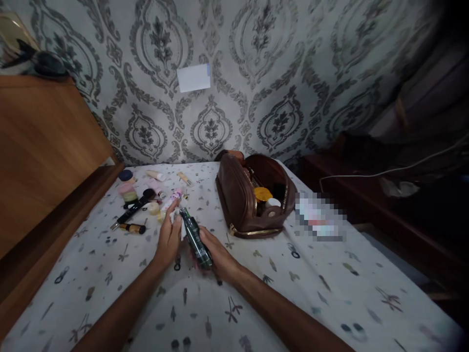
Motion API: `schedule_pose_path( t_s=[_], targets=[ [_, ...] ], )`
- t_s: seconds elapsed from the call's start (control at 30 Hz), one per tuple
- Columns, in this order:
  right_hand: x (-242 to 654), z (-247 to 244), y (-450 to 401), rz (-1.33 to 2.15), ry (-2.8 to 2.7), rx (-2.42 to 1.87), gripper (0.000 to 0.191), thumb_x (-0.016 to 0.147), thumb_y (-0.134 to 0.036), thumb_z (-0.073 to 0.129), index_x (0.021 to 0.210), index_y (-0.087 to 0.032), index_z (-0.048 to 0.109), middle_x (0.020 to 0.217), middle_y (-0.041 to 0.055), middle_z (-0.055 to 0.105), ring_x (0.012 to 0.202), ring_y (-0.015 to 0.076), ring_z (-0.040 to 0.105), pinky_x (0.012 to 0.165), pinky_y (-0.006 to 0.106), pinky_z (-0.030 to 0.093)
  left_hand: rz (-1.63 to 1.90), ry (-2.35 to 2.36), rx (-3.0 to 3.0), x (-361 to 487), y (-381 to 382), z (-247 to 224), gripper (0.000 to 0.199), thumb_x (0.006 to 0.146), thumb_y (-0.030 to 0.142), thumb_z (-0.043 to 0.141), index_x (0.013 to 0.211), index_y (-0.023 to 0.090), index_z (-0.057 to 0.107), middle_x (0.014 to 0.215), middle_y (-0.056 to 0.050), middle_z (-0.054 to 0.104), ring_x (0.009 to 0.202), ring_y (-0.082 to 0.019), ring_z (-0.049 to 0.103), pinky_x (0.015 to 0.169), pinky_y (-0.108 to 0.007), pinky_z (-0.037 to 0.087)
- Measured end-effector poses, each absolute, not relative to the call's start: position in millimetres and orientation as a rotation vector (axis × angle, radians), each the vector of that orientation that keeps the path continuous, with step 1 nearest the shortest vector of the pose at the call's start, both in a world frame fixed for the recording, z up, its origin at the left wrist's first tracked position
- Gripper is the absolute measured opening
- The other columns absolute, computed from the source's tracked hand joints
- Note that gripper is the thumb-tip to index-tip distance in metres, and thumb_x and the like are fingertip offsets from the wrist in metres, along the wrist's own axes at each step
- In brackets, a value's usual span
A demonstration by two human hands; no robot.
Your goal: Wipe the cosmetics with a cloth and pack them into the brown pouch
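Observation:
A dark green bottle [197, 240] lies tilted in my right hand [219, 254], whose fingers wrap round its lower part. My left hand [170, 236] is beside the bottle's upper end, closed on something white, perhaps a cloth or tissue, that shows between it and the bottle. To the right of both hands stands a brown leather bag [238, 195], unzipped, with a yellow item [263, 194] and a white-capped item [273, 202] inside. Left of my left hand lie a black brush-like item [134, 210], a black and gold tube [132, 228] and several small cosmetics.
A patterned white cloth [227, 313] covers the surface. At the left rises a wooden cabinet [47, 156] with dark items on top. A pixelated patch [320, 216] lies right of the bag. Beyond the right edge runs a white cable [370, 175].

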State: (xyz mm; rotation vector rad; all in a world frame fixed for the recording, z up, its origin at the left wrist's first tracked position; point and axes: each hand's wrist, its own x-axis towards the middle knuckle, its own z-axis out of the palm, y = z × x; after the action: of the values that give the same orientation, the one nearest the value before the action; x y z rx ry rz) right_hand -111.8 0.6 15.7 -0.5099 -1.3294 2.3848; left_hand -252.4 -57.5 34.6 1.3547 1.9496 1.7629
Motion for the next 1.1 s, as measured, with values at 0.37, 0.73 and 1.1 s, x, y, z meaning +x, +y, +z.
schedule_pose_path(
  t_s=[0.37,0.73,1.1],
  targets=[
    [-106.8,17.1,2.1,2.32,-1.716,-0.561,0.06,0.076,-0.078,0.054,0.091,-0.02,0.053,0.059,-0.0024,0.06,0.039,0.011,0.051,0.033,0.019,0.031,1.54,1.985,1.5,-276.6,-61.0,50.9,0.031,0.086,0.043,0.053,0.066,0.02,0.059,0.058,0.003,0.052,0.058,-0.015,0.048,0.06,-0.027,0.038],
    [-102.5,25.4,-12.5,1.504,-2.219,-0.59,0.04,0.091,-0.048,0.051,0.119,-0.02,0.053,0.087,0.0016,0.061,0.077,0.0172,0.055,0.07,0.029,0.04,1.724,1.817,1.062,-281.4,-59.0,54.4,0.024,0.08,0.04,0.064,0.088,0.019,0.072,0.067,0.002,0.06,0.062,-0.014,0.05,0.061,-0.024,0.038],
    [-105.6,18.4,-8.5,1.62,-1.969,-0.583,0.038,0.093,-0.058,0.045,0.095,-0.021,0.052,0.078,-0.0025,0.049,0.071,0.0133,0.046,0.064,0.025,0.036,1.879,1.586,0.59,-259.5,-53.7,45.8,0.057,0.078,0.071,0.058,0.097,0.019,0.071,0.078,-0.001,0.063,0.066,-0.013,0.058,0.055,-0.022,0.045]
  ],
)
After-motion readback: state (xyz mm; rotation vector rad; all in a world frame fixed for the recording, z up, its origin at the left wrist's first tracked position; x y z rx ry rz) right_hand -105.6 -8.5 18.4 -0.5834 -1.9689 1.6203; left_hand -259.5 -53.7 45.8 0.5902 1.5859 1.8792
